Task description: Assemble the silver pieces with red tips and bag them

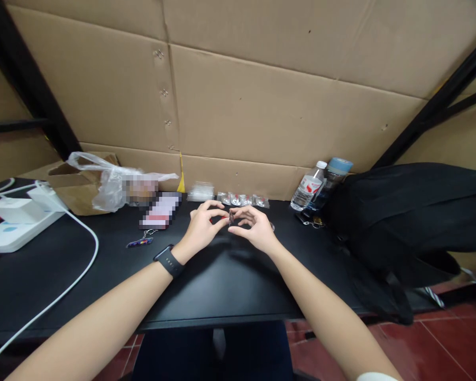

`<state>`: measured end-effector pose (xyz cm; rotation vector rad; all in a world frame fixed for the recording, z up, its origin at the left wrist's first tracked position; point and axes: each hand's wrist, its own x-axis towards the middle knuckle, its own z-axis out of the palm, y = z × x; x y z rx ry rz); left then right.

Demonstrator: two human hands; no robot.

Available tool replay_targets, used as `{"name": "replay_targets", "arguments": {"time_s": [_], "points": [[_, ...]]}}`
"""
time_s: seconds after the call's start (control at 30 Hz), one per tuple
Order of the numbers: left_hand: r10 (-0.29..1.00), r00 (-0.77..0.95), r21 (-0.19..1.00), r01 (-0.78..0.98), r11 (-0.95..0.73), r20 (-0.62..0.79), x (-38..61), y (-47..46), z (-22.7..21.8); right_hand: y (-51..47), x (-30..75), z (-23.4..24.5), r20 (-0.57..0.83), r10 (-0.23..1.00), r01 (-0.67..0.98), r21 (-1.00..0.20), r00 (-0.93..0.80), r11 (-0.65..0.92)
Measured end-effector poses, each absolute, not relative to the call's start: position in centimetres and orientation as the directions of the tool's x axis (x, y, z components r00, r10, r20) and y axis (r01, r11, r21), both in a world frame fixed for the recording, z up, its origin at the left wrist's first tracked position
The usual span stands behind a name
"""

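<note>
Over the middle of the black desk (230,286), my left hand (206,225) and my right hand (256,225) meet fingertip to fingertip. Between them is a small thin, shiny piece (230,218), seen nearly edge-on, with a bit of red at its left side; its kind is too small to make out. Thumb and index finger of my left hand pinch it from the left. The fingers and thumb of my right hand curl round its right side. Just behind the hands lie several small clear packets (244,199) with round silvery pieces inside.
A stack of clear plastic bags (200,191) lies by the cardboard wall. Left are a phone (162,210), a keychain (140,242), a plastic bag (110,185), a cardboard box (77,190) and a white power strip (19,227) with cable. Right stand bottles (307,188) and a black backpack (404,217).
</note>
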<state>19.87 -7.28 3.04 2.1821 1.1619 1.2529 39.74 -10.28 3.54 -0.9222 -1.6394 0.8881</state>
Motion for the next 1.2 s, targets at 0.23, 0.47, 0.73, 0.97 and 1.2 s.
{"name": "replay_targets", "arguments": {"time_s": [0.23,0.47,0.73,0.97,1.2], "points": [[0.776,0.28,0.529,0.599,-0.601,0.564,20.0,-8.0,3.4,-10.2,39.5,3.2,0.395,0.904,0.121,-0.901,-0.161,0.416],[0.684,0.339,0.38,0.635,-0.673,0.646,20.0,-8.7,4.0,-10.0,39.6,3.0,0.341,0.931,0.075,-0.933,-0.133,0.353],[0.655,0.369,0.373,0.596,-0.711,0.659,20.0,-8.6,4.0,-9.9,39.5,2.5,0.303,0.941,0.012,-0.951,-0.151,0.308],[0.682,0.334,0.399,0.613,-0.681,0.651,19.8,-8.4,4.1,-9.6,40.5,2.9,0.313,0.917,0.123,-0.928,-0.248,0.35],[0.691,0.364,0.401,0.61,-0.684,0.625,19.9,-8.5,4.2,-9.6,41.0,3.3,0.408,0.867,0.363,-0.791,-0.287,0.492]]}}
